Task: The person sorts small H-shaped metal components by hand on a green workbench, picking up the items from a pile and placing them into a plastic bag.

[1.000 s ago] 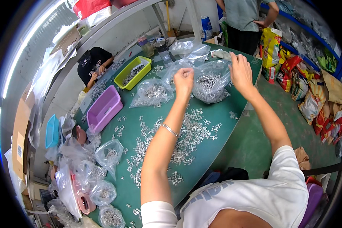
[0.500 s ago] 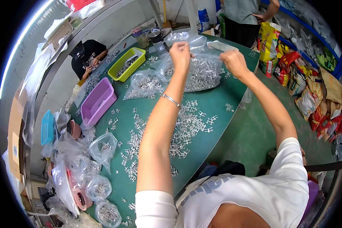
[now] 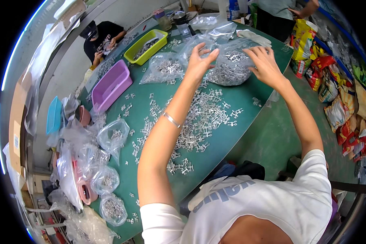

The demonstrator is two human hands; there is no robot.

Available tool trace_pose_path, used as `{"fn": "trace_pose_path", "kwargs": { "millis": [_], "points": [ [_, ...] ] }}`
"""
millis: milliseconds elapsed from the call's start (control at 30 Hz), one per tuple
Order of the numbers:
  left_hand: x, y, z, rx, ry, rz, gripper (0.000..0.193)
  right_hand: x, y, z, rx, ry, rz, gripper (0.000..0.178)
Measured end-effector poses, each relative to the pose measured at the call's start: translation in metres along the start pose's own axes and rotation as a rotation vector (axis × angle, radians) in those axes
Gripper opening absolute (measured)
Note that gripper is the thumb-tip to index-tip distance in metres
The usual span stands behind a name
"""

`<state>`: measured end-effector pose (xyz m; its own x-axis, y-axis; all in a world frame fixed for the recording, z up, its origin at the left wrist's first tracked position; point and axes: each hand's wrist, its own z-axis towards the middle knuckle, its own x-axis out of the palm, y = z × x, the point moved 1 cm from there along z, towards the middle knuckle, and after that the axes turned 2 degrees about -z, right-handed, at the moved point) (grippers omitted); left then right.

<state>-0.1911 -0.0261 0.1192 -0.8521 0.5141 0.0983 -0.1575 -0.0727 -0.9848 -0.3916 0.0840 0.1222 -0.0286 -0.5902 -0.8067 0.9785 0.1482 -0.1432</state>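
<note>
A large clear plastic bag [image 3: 231, 73] full of small silvery metal parts sits at the far side of the green table [image 3: 227, 140], its mouth standing open. My left hand [image 3: 201, 62] hovers at the bag's left side, fingers apart and curved, holding nothing. On the opposite side my right hand [image 3: 267, 67] is spread, its fingertips close to the bag's rim; whether they touch the plastic I cannot tell. Between my forearms and the bag lies a spread-out heap of loose metal parts [image 3: 203, 118]. Another clear bag of parts [image 3: 166, 66] rests left of my left hand.
Along the left stand a yellow-green bin [image 3: 139, 57], a purple bin [image 3: 101, 96] and several small plastic bags of parts [image 3: 113, 209]. A white glove [image 3: 254, 38] lies behind the large bag. A co-worker [image 3: 103, 42] sits far left; another person [image 3: 275, 16] stands behind the table.
Both hands have gone from pinching the large bag's top edges to open, spread fingers. The bag's raised plastic has sunk lower. The whole view has shifted slightly.
</note>
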Motion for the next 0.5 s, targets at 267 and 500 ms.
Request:
{"fn": "trace_pose_path", "kwargs": {
  "millis": [267,500],
  "points": [
    [-0.084,0.086,-0.091,0.001,-0.054,0.715,0.057,0.028,0.014,0.004,0.043,-0.079,0.218,0.011],
    [-0.094,0.096,-0.112,0.059,-0.104,0.838,0.04,0.062,-0.031,0.1,0.307,-0.27,0.282,0.012]
  ]
}}
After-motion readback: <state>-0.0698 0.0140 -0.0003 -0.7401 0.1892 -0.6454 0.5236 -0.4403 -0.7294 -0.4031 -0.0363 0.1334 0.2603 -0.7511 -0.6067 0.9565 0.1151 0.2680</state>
